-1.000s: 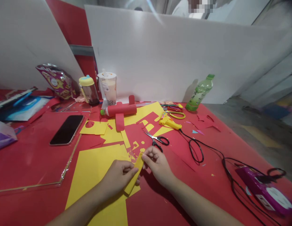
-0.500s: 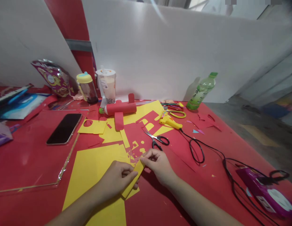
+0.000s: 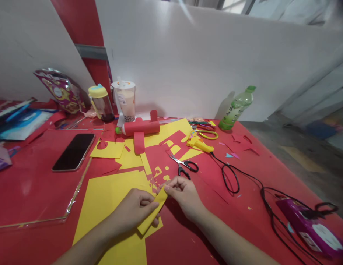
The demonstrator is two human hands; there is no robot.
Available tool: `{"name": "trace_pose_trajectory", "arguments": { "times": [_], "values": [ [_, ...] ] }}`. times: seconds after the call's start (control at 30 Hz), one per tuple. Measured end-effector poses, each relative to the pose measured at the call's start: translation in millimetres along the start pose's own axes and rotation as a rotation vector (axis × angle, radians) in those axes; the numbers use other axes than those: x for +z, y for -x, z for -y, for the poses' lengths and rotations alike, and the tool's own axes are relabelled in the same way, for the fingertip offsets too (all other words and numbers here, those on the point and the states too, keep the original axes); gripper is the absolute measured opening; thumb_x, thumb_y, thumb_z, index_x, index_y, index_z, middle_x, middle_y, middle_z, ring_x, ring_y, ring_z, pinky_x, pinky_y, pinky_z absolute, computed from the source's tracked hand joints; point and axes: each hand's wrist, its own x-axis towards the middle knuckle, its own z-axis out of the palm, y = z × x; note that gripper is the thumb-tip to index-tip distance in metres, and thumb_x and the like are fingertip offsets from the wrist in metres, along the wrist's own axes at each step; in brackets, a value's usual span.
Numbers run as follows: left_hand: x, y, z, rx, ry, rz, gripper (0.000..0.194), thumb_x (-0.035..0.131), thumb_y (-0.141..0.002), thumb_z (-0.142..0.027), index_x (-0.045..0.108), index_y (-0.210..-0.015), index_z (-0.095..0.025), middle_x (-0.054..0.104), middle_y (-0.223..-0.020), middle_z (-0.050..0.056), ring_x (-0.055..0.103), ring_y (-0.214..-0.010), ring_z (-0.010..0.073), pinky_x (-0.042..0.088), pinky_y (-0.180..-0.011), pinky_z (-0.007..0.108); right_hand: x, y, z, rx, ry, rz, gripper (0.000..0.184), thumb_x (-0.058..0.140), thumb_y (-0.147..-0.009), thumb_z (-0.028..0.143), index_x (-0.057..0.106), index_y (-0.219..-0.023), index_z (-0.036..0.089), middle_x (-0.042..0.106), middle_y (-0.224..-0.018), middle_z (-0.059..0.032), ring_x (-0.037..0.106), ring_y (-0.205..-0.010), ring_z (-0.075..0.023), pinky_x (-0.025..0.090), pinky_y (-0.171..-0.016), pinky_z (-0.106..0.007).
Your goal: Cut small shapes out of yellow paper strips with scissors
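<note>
A narrow folded strip of yellow paper [image 3: 152, 215] slants between my two hands. My left hand [image 3: 138, 208] grips its lower part, thumb on top and fingertips underneath. My right hand [image 3: 184, 193] pinches the strip's far end between thumb and fingers. Under my left hand lies a large yellow paper sheet [image 3: 110, 195]. Just beyond my right hand, black-handled scissors [image 3: 185, 163] rest with blades slightly apart, near yellow paper scraps [image 3: 166, 173]. Farther back lies a red paper-wrapped bottle [image 3: 142, 127] with flaps sticking out and a green cap.
A yellow glue gun [image 3: 200, 144] trails a black cord toward a purple power strip [image 3: 309, 228] at right. A phone [image 3: 74, 151] lies at left. A drink cup [image 3: 125, 101], a yellow-lidded bottle [image 3: 101, 105] and a green bottle [image 3: 236, 108] stand along the white partition [image 3: 171, 62].
The strip's lower end has swung slightly left and down, showing more of its wide face. Both hands keep their grip and have barely moved.
</note>
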Motion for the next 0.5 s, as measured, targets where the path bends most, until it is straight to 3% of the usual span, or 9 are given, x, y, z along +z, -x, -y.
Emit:
{"name": "trace_pose_trajectory", "arguments": {
  "times": [0.23, 0.37, 0.5],
  "values": [
    [-0.7, 0.2, -1.9, 0.032, -0.004, -0.055, 0.035, 0.044, -0.078, -0.034, 0.06, -0.056, -0.013, 0.067, -0.058, 0.006, 0.063, -0.058, 0.0167, 0.045, -0.06, 0.023, -3.5, -4.4, -6.3, -0.032, 0.0, -0.054, 0.023, 0.073, -0.053, 0.026, 0.054, -0.062, 0.017, 0.063, -0.065, 0.0003, 0.06, -0.06, -0.0121, 0.046, -0.063, -0.026],
    [-0.5, -0.8, -0.8, 0.027, 0.078, -0.163, 0.033, 0.047, -0.076, -0.037, 0.061, -0.06, -0.011, 0.067, -0.06, 0.007, 0.062, -0.057, 0.017, 0.046, -0.059, 0.024, 1.8, -3.2, -7.0, -0.024, -0.096, -0.049, 0.035, 0.074, -0.051, 0.019, 0.054, -0.079, 0.019, 0.062, -0.069, 0.0023, 0.058, -0.064, -0.0108, 0.046, -0.062, -0.024],
    [0.9, -2.2, 2.3, 0.014, 0.149, -0.22, 0.031, 0.05, -0.075, -0.037, 0.061, -0.064, -0.01, 0.066, -0.059, 0.007, 0.063, -0.059, 0.0178, 0.046, -0.058, 0.025, 10.9, -0.4, -9.0, 0.008, -0.079, -0.021, 0.03, 0.073, -0.05, 0.017, 0.055, -0.074, 0.016, 0.062, -0.063, 0.0017, 0.057, -0.061, -0.0109, 0.045, -0.06, -0.023]
  ]
}}
